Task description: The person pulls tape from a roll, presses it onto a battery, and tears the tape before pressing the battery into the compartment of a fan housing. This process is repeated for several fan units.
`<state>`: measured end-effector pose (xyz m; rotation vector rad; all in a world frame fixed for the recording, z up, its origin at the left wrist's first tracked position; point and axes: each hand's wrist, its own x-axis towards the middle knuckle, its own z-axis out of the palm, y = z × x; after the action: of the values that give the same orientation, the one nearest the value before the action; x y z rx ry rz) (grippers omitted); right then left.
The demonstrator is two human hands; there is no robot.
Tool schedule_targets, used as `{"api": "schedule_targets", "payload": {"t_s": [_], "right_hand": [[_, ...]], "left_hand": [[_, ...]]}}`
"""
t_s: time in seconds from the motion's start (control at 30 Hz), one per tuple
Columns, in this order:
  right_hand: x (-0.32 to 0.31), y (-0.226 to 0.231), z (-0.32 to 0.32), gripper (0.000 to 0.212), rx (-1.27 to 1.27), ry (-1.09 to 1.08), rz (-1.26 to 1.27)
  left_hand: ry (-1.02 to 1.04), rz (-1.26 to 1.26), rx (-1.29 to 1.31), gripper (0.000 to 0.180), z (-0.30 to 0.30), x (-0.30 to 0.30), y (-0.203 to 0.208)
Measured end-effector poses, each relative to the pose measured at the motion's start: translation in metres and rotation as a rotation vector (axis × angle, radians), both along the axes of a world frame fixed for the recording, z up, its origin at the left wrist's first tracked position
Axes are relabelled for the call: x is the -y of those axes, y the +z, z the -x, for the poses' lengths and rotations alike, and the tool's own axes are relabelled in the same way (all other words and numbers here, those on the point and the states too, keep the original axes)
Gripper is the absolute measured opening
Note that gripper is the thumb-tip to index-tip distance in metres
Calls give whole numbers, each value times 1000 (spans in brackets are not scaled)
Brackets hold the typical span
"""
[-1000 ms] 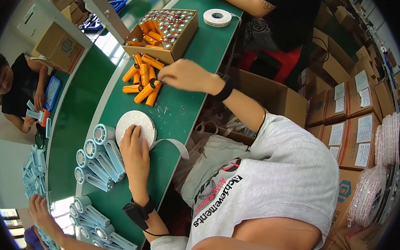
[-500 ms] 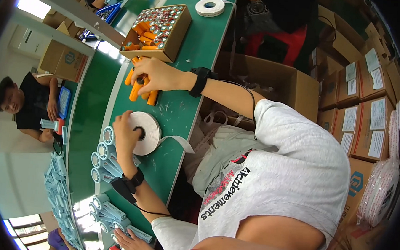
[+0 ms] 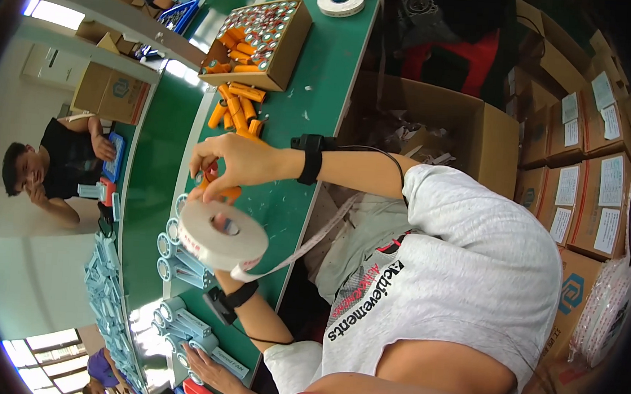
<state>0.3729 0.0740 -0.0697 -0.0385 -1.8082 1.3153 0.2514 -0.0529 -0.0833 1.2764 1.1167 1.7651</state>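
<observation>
Right fingers (image 3: 214,148) around orange cell (image 3: 230,192)

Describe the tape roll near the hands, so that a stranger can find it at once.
Along the green table, find the person's right hand. Just below it in the picture is the white roll, trailing a loose strip. It is held up, tilted; the other roll lies flat farther away.
</observation>
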Motion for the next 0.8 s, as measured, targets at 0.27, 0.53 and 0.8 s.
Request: {"api": "schedule_targets", "payload": {"t_s": [0.27,0.53,0.8], "right_hand": [[35,-10,31,27,-109,78,311],[33,5,38,21,-394,230,598],[38,18,11,27,146,194,184]], "left_hand": [[197,128,78,35,27,9,-29],[282,-115,-192,36,43,9,-7],[991,-134,-325,41,76,43,24]]}}
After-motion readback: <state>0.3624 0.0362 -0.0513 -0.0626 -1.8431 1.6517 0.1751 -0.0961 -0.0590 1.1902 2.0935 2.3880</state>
